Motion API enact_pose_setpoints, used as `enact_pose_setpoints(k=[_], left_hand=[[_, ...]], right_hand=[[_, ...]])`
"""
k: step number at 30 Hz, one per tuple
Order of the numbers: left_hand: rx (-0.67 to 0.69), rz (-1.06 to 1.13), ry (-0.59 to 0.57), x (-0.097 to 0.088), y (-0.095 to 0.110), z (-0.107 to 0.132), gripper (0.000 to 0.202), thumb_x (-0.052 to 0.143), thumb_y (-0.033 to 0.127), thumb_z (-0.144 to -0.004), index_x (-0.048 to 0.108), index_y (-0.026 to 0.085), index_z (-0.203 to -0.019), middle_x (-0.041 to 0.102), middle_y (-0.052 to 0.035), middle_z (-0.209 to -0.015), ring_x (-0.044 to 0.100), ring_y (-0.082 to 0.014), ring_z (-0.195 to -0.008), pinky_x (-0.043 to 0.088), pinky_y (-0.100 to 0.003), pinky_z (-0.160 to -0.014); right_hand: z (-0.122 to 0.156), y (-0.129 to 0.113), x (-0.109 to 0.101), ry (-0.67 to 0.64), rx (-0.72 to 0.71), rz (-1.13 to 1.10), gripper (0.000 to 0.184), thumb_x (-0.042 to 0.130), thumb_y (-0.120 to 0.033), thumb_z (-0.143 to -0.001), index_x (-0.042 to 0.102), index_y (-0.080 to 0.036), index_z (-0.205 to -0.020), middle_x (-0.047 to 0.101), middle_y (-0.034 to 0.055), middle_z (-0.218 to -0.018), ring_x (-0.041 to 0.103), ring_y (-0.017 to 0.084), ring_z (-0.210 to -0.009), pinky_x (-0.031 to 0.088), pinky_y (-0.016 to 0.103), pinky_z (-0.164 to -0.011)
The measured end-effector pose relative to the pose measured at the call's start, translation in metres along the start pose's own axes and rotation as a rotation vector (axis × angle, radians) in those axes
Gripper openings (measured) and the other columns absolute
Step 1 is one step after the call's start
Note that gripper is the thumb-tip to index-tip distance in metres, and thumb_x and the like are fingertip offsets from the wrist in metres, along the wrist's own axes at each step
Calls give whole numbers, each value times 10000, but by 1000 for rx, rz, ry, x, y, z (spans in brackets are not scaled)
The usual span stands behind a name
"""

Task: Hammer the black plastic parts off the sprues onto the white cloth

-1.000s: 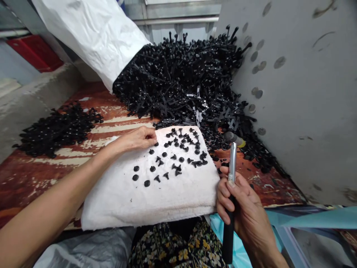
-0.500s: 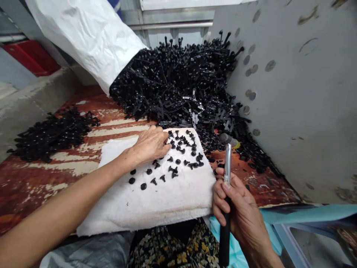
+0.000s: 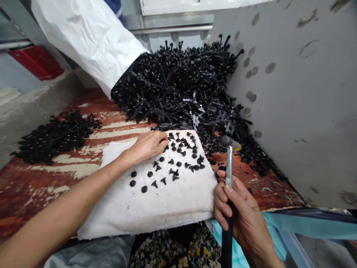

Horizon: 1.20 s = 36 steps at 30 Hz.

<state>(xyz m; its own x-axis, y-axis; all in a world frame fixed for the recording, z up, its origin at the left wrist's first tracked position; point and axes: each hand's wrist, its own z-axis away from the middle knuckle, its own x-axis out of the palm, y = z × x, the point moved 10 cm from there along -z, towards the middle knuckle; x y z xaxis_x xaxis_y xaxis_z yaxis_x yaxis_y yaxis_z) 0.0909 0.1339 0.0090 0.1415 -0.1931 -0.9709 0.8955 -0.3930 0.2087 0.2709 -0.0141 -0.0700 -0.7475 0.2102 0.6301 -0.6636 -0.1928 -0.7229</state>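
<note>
My right hand (image 3: 237,201) is wrapped round the black grip of a hammer (image 3: 229,167). The hammer stands head up, with a dark face on one side and a yellow one on the other. At the far edge of a folded white cloth (image 3: 167,208), my left hand (image 3: 149,146) has its fingers curled and pointing down. What lies between those fingertips is hidden. Several small black mushroom-shaped pieces (image 3: 174,173) are scattered over the cloth, some upside down with their stems up, others on their sides.
A large heap of black linked strips (image 3: 178,82) spills from a white sack (image 3: 92,41) at the back. Another pile of black strips (image 3: 58,136) lies on the left of the worn red tabletop (image 3: 111,128). A grey panel (image 3: 295,100) stands along the right.
The left hand's fingers have drawn slightly closer together near the cloth's far edge. The hammer stays in my right hand. The whole view has shifted a little.
</note>
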Motion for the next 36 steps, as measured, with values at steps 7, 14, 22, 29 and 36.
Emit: enact_pose_setpoints(k=[7, 14, 22, 29, 36], left_hand=[[12, -59, 62, 1, 10, 0, 137, 502, 252, -790, 617, 202, -732, 633, -23, -640, 564, -176, -611, 301, -279, -556], [-4, 105, 94, -7, 3, 1, 166, 474, 269, -794, 608, 200, -726, 631, -10, -645, 572, -170, -610, 362, -278, -583], [12, 95, 261, -22, -38, 1, 143, 504, 264, -848, 578, 197, -746, 641, -9, -711, 581, -160, -683, 416, -281, -653], [221, 60, 269, -13, -30, 20, 200, 447, 303, -937, 604, 208, -859, 655, -35, -838, 598, -175, -800, 457, -306, -748], [189, -46, 387, -25, -8, 19, 243, 409, 291, -961, 631, 194, -947, 665, -65, -901, 584, -205, -876, 464, -347, -812]], right_hand=[[0, 2, -3, -6, 2, 14, 320, 769, -309, -795, 617, -247, -1069, 510, -72, -646, 378, 39, -413, 412, 121, -291], [1, 6, -3, 2, 1, -23, 338, 774, -335, -799, 611, -248, -1082, 499, -82, -636, 353, 30, -410, 407, 121, -292], [-1, 6, -6, 14, 12, 17, 374, 801, -339, -771, 611, -240, -1078, 496, -73, -633, 378, 44, -412, 379, 132, -289], [-2, 8, -7, 5, 10, 28, 383, 784, -349, -789, 599, -232, -1103, 494, -77, -635, 385, 39, -403, 384, 131, -288], [2, 5, -3, 34, 15, -12, 359, 801, -316, -774, 617, -229, -1069, 512, -77, -626, 392, 31, -400, 398, 122, -291]])
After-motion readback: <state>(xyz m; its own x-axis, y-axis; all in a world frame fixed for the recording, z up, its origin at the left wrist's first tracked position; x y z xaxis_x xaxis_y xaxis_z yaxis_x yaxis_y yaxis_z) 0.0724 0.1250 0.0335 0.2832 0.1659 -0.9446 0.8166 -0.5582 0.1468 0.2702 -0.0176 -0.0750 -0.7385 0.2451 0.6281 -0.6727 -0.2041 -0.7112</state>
